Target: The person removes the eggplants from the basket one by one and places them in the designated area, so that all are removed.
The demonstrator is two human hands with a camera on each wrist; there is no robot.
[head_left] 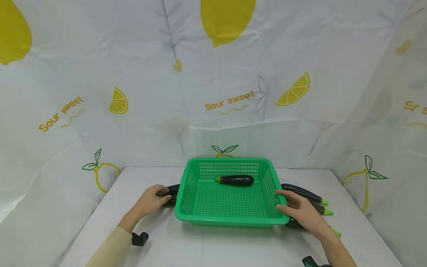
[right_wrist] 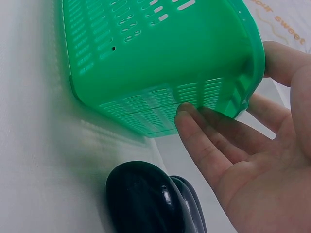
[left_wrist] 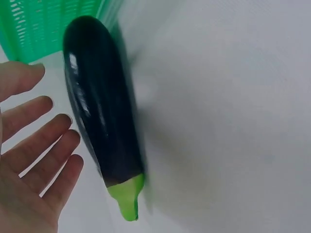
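A green plastic basket [head_left: 230, 220] stands mid-table with one dark eggplant [head_left: 238, 180] lying across its far part. My right hand [head_left: 301, 211] grips the basket's right rim, some fingers over the edge and others along the outer wall. On the left, my left hand [head_left: 151, 200] is at two eggplants [head_left: 171, 202] beside the basket, partly covering them. In the left wrist view its fingers [left_wrist: 53, 150] are spread and relaxed alongside an eggplant [left_wrist: 99, 102] with a green stem, apart from it.
Several more eggplants [head_left: 301, 192] lie right of the basket, under and beyond the right hand, green stems outward. A white sheet with lemon prints [head_left: 150, 92] hangs behind the white table [head_left: 200, 248]. Black straps with small devices [head_left: 140, 239] show at the wrists.
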